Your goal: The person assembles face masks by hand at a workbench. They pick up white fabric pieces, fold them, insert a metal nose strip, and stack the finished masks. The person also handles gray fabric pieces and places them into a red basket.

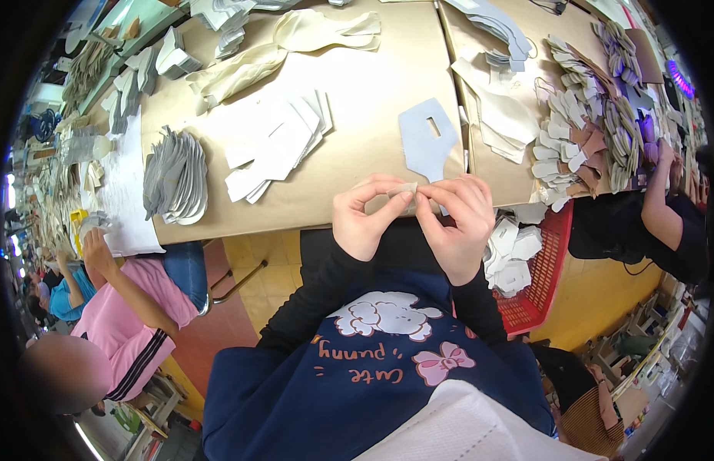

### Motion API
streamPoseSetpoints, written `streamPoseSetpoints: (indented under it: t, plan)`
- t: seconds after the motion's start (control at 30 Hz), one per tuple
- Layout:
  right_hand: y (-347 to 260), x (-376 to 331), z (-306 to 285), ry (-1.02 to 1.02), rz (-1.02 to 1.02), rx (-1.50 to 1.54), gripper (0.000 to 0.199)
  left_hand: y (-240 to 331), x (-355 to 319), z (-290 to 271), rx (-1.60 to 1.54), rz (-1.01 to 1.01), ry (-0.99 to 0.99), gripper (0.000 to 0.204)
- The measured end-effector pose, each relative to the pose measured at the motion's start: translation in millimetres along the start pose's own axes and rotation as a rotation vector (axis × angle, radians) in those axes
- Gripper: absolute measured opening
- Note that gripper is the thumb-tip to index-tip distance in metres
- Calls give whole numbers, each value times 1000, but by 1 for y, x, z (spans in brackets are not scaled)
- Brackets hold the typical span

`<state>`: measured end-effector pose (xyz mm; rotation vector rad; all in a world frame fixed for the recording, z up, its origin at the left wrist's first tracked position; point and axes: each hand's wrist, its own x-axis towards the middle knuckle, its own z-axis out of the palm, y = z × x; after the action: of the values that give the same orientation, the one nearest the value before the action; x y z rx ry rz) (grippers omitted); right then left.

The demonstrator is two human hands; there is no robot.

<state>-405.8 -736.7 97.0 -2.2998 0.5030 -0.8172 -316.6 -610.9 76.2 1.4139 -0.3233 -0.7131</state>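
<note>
Working small pale piece (pixel 404 188) | left hand (pixel 368 217), right hand (pixel 460 217) together, fingertips pinching it | blue-grey panel (pixel 420 142) lies just far | next move likely calls for steady pinch

I get a bright picture, with glare whitening the middle of the table (pixel 364 107) and nearly washing out the white pieces (pixel 284 138). Shadows near the fingers (pixel 451 190) look soft; below the table's near edge it gets darker. A purple glow tints the coiled hose (pixel 680 79) beyond the right edge. My lens bows straight lines and smears the rim into black; one person's head (pixel 65 373) is blurred.
</note>
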Motion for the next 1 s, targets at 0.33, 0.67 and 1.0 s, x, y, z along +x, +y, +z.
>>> streamPoseSetpoints:
  t: [0.33, 0.67, 1.0]
  plan:
    - [7, 7, 13, -20, 52, 62, 8, -1, 7, -5, 132, 70, 23, 10]
    - [11, 13, 13, -56, 39, 69, 8, -9, 16, 1, 69, 39, 58, 11]
    - [17, 14, 17, 26, 75, 23, 9, -7, 21, 11, 153, 27, 44, 11]
